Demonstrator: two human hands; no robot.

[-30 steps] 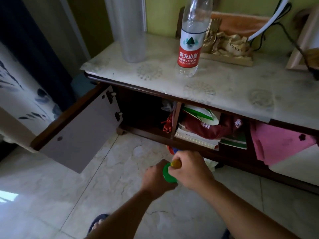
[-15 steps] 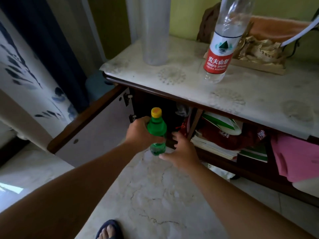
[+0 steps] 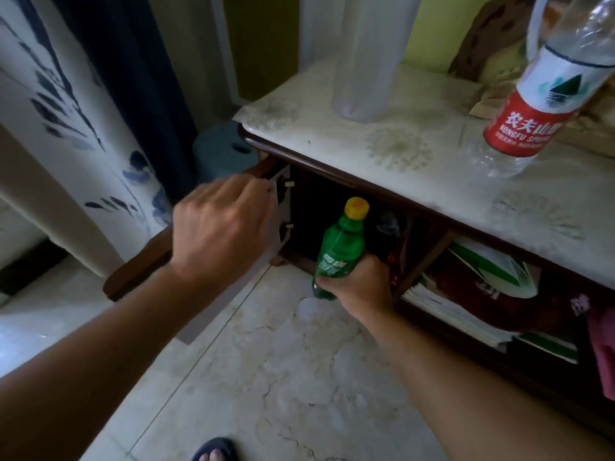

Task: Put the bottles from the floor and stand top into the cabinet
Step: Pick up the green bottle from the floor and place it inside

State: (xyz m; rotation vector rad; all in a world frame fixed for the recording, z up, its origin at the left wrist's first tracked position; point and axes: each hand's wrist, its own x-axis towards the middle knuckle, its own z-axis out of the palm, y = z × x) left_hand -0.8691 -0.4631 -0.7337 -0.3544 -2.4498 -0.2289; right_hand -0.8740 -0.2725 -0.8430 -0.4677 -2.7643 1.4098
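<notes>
A small green bottle (image 3: 339,247) with a yellow cap stands nearly upright at the mouth of the dark left compartment of the cabinet (image 3: 332,168). My right hand (image 3: 361,287) grips its lower part from the right. Up and to the left, my left hand (image 3: 219,227) is blurred, with fingers curled at the top edge of the open cabinet door (image 3: 141,269). Whether it touches the door is unclear. A clear water bottle (image 3: 539,111) with a red and white label stands on the stand top (image 3: 416,181) at the right.
A tall clear plastic cylinder (image 3: 362,61) stands on the stand top. Books and a dark red bag (image 3: 482,294) fill the right compartment, beside a pink cloth (image 3: 604,354). A blue stool (image 3: 223,151) and curtains are on the left. My sandalled foot (image 3: 213,450) is below.
The green bottle passed from my left hand to my right hand and moved toward the cabinet opening. My left hand let go and rose to the door's top edge.
</notes>
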